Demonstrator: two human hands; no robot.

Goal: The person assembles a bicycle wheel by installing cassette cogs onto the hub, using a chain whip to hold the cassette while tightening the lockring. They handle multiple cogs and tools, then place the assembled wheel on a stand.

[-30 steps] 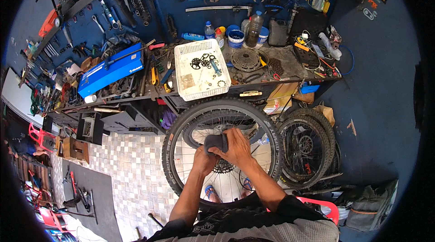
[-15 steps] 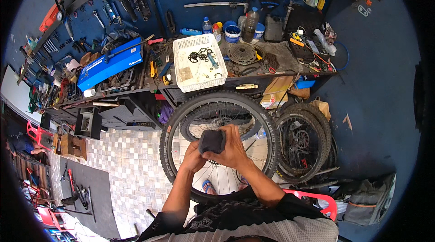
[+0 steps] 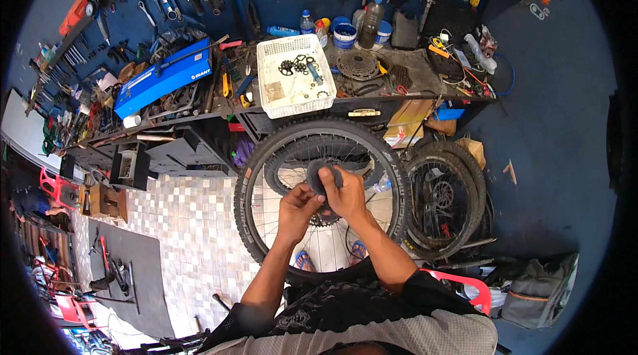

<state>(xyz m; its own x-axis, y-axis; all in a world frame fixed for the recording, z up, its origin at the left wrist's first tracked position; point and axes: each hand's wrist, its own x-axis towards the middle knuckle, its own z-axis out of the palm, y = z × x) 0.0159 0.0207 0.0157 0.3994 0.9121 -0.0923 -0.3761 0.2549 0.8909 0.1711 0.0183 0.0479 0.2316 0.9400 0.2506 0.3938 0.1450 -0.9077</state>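
Observation:
A dark grey, cloth-like piece with a rounded end [image 3: 315, 174] is held above the bicycle wheel. My right hand [image 3: 345, 197] is closed round it, thumb pressed along its top. Just left and lower, my left hand [image 3: 298, 214] pinches at its lower edge, the fingertips partly hidden. Beneath both hands, the large wheel with its knobbly tyre [image 3: 247, 222] leans toward the bench, in front of my feet. Its hub and sprockets [image 3: 324, 217] show partly below my hands.
On the cluttered workbench [image 3: 425, 83] stand a white plastic basket [image 3: 276, 108] with small chain parts and a large cassette [image 3: 359, 65]. More wheels [image 3: 465, 222] are stacked at the right. A red chair [image 3: 475, 292] is close behind my right arm. Tools hang on the blue wall.
The dark grey piece has turned and tilted, so less of it shows. My right thumb now lies over its top. My left hand has shifted lower along it, and the view has moved slightly.

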